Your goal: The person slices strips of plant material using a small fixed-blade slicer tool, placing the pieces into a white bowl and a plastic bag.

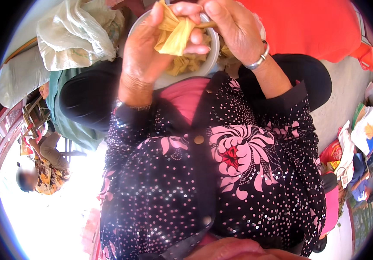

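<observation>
A pale yellow folded strip (177,37), which looks like a dried husk or leaf, lies across the palm and fingers of my left hand (139,54). That hand is partly curled around it, slightly blurred. A thin twisted end of the strip runs to my right hand (237,32), whose thumb and fingers pinch it; the fingertips are partly cut off by the upper edge. Under both hands sits a round white tub (214,52) between my knees. Several similar yellow folded pieces (186,65) lie inside it, partly hidden by my left hand.
A white plastic sack (78,34) stands at the upper left, above a green cloth (71,117). Red sheeting (312,28) spreads at the upper right. Mixed cloths and bags (362,134) are heaped at the right. Another person (50,178) is at the far left.
</observation>
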Motion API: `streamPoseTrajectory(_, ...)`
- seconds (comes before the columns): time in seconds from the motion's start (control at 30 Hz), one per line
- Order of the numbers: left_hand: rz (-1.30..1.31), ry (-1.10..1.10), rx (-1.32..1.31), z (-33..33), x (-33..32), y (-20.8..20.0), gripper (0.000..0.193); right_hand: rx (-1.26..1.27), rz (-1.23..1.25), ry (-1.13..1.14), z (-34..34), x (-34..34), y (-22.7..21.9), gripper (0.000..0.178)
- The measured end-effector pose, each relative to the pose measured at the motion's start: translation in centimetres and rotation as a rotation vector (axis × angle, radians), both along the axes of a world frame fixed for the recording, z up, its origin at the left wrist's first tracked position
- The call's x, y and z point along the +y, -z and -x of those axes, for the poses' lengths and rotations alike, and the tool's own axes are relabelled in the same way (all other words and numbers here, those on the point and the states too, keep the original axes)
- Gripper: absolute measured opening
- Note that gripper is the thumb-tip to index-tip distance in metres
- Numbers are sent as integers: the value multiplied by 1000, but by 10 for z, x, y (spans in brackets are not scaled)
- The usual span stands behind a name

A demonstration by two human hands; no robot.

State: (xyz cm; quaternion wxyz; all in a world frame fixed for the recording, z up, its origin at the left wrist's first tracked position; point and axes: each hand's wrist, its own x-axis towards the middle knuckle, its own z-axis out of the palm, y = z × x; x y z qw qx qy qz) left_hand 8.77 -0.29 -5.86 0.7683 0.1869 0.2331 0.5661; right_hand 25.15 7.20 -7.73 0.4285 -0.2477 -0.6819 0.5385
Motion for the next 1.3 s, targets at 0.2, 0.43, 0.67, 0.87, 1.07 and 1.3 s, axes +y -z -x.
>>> streamPoseTrajectory(0.2,43,-131,-231,32,-6,1,39,-208,-65,59,-24,13,21,40)
streamPoseTrajectory(0.43,1,-230,105,33,-9,0,53,-316,409,-285,-11,-8,15,29)
streamPoseTrajectory(0.67,241,-293,835,20,-24,2,53,-399,379,-312,-7,-12,23,29)
streamPoseTrajectory(0.87,269,-295,723,21,-26,12,24,-302,561,-399,11,-23,14,31)
streamPoseTrajectory(1.07,294,-447,530,23,-37,-1,13,-357,536,-525,3,-16,-1,35)
streamPoseTrajectory(1.3,136,-615,626,40,-13,-24,12,-322,-119,-261,27,9,-32,34)
